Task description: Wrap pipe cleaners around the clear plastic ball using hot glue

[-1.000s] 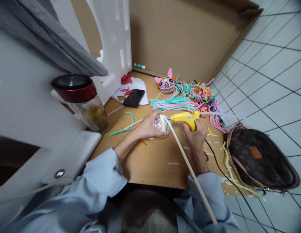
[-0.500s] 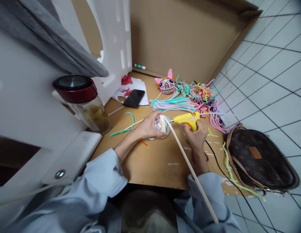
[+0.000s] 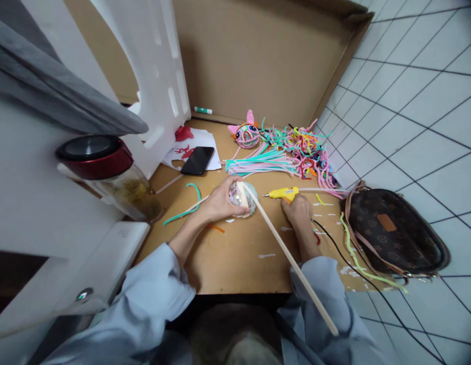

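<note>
My left hand (image 3: 221,202) is closed around a clear ball (image 3: 251,196) with small shiny bits inside. A cream pipe cleaner (image 3: 286,251) is wrapped over the ball, and its long free end slants down across my right sleeve. In my right hand (image 3: 298,212) is a yellow hot glue gun (image 3: 284,193) with its metal nozzle aimed left, a little apart from the ball. A pale glue stick (image 3: 319,190) sticks out of the gun's back end. The black cord (image 3: 334,248) runs down to the right. My fingers hide the gun's handle.
Bundled turquoise and pink pipe cleaners (image 3: 261,163) and a tangled heap (image 3: 305,142) lie behind my hands, near a decorated ball with pink ears (image 3: 246,136). A phone (image 3: 197,160) rests on paper. A glass jar (image 3: 124,187) stands left, a brown bag (image 3: 397,230) right.
The glue gun has moved back from the ball and sits lower, leaving a gap at its nozzle. My left hand still holds the ball. The whole view has shifted somewhat.
</note>
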Motion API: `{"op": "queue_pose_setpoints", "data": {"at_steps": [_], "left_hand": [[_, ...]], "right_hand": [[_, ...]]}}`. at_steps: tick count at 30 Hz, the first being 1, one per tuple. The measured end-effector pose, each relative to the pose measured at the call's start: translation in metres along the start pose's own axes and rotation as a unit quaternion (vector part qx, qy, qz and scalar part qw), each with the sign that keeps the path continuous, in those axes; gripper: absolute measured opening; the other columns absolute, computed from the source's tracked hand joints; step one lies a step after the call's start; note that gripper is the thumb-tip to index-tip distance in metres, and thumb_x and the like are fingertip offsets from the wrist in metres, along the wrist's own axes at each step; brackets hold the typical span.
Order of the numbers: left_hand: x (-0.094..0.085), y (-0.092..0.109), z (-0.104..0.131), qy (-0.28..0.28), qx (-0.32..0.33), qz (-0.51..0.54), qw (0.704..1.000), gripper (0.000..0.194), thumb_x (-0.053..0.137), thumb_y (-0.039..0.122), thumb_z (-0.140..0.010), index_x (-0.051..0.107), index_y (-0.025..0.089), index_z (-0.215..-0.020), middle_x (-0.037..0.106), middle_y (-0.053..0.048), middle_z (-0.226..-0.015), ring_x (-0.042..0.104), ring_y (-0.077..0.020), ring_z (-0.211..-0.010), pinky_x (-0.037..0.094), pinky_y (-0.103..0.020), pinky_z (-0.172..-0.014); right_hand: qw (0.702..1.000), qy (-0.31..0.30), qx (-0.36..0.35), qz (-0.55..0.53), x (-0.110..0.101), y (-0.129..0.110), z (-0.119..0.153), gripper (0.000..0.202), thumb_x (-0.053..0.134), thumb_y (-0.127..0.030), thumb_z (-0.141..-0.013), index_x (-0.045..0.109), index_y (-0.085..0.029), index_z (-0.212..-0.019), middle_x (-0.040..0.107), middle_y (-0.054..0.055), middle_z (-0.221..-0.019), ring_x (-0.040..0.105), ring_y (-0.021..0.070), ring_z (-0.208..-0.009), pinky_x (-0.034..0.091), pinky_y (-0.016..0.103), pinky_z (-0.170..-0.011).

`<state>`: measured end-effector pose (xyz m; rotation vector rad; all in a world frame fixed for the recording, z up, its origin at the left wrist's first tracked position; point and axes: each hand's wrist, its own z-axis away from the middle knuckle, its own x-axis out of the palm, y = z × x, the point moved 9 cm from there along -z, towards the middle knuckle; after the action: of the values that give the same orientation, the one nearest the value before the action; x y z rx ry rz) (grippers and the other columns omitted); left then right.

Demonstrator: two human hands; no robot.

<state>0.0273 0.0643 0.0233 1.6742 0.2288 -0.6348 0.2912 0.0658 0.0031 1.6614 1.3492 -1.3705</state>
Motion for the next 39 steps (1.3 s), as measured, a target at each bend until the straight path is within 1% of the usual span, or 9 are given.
{"op": "queue_pose_setpoints", "data": {"at_steps": [4,6,8,13,17,21,27,35,39], "left_hand": [[0.001,0.002,0.000,0.003,0.001,-0.014,1.000,0.085,0.082,0.041,-0.055,0.049,0.020,-0.130,0.063,-0.003,-0.105,0.060,-0.0225,-0.092,0.050,-0.036,-0.085],[0.001,0.002,0.000,0.005,-0.001,-0.018,1.000,0.085,0.082,0.041,-0.055,0.049,0.020,-0.131,0.064,-0.004,-0.107,0.061,-0.0231,-0.093,0.050,-0.036,-0.085],[0.002,0.001,0.000,0.003,-0.004,-0.022,1.000,0.086,0.081,0.042,-0.056,0.049,0.020,-0.132,0.064,-0.003,-0.103,0.062,-0.0229,-0.091,0.051,-0.036,-0.083],[0.005,0.001,0.000,-0.001,0.010,-0.016,1.000,0.085,0.082,0.043,-0.056,0.050,0.021,-0.132,0.065,-0.002,-0.103,0.062,-0.0214,-0.089,0.050,-0.033,-0.079],[0.008,0.004,0.001,-0.005,0.026,-0.018,0.999,0.084,0.080,0.041,-0.058,0.049,0.019,-0.133,0.064,-0.003,-0.105,0.061,-0.0205,-0.089,0.050,-0.033,-0.081],[0.010,0.005,0.002,-0.013,0.023,-0.023,0.999,0.086,0.081,0.040,-0.056,0.049,0.018,-0.133,0.064,-0.004,-0.105,0.062,-0.0212,-0.091,0.051,-0.032,-0.081],[0.012,0.006,0.002,-0.033,0.014,-0.004,0.999,0.083,0.080,0.038,-0.057,0.048,0.019,-0.131,0.063,-0.003,-0.103,0.061,-0.0207,-0.088,0.052,-0.033,-0.080],[0.012,0.007,0.002,-0.045,-0.008,0.016,0.999,0.083,0.079,0.038,-0.055,0.046,0.019,-0.129,0.061,-0.002,-0.098,0.059,-0.0197,-0.085,0.051,-0.033,-0.080],[0.013,0.008,0.002,-0.047,-0.012,0.037,0.998,0.083,0.078,0.037,-0.055,0.046,0.017,-0.128,0.060,-0.002,-0.099,0.057,-0.0183,-0.083,0.050,-0.032,-0.079]], "right_hand": [[1.000,0.010,-0.005,0.013,-0.009,-0.005,0.005,0.043,0.070,-0.040,-0.083,0.068,-0.001,-0.103,0.069,0.028,-0.099,0.064,0.0384,-0.094,0.046,0.045,-0.079],[0.998,0.053,-0.031,0.004,-0.024,-0.012,0.009,0.044,0.069,-0.039,-0.083,0.067,-0.003,-0.108,0.068,0.028,-0.103,0.062,0.0391,-0.099,0.045,0.049,-0.084],[0.986,0.118,-0.105,-0.059,-0.043,-0.027,0.017,0.040,0.064,-0.035,-0.087,0.064,-0.009,-0.117,0.067,0.022,-0.108,0.060,0.0349,-0.102,0.045,0.048,-0.087],[0.861,0.178,-0.391,-0.273,-0.077,-0.087,0.069,0.041,0.063,-0.036,-0.091,0.060,-0.024,-0.130,0.069,0.011,-0.111,0.062,0.0262,-0.104,0.047,0.040,-0.091],[0.812,0.229,-0.418,-0.337,-0.089,-0.101,0.093,0.023,0.059,-0.025,-0.095,0.068,-0.029,-0.116,0.072,0.005,-0.100,0.064,0.0193,-0.091,0.048,0.034,-0.082],[0.816,0.202,-0.383,-0.384,-0.087,-0.097,0.087,0.022,0.051,-0.021,-0.098,0.072,-0.028,-0.099,0.074,0.003,-0.093,0.067,0.0175,-0.087,0.050,0.034,-0.080],[0.822,0.168,-0.344,-0.421,-0.089,-0.087,0.079,0.025,0.048,-0.027,-0.099,0.072,-0.026,-0.096,0.077,0.006,-0.095,0.072,0.0196,-0.088,0.055,0.038,-0.084],[0.845,0.111,-0.360,-0.380,-0.074,-0.090,0.080,0.020,0.054,-0.037,-0.097,0.072,-0.029,-0.102,0.074,0.006,-0.105,0.069,0.0220,-0.097,0.055,0.041,-0.087],[0.848,0.100,-0.373,-0.362,-0.065,-0.092,0.082,0.025,0.057,-0.039,-0.098,0.065,-0.024,-0.117,0.066,0.007,-0.123,0.065,0.0201,-0.106,0.056,0.041,-0.093]]}}
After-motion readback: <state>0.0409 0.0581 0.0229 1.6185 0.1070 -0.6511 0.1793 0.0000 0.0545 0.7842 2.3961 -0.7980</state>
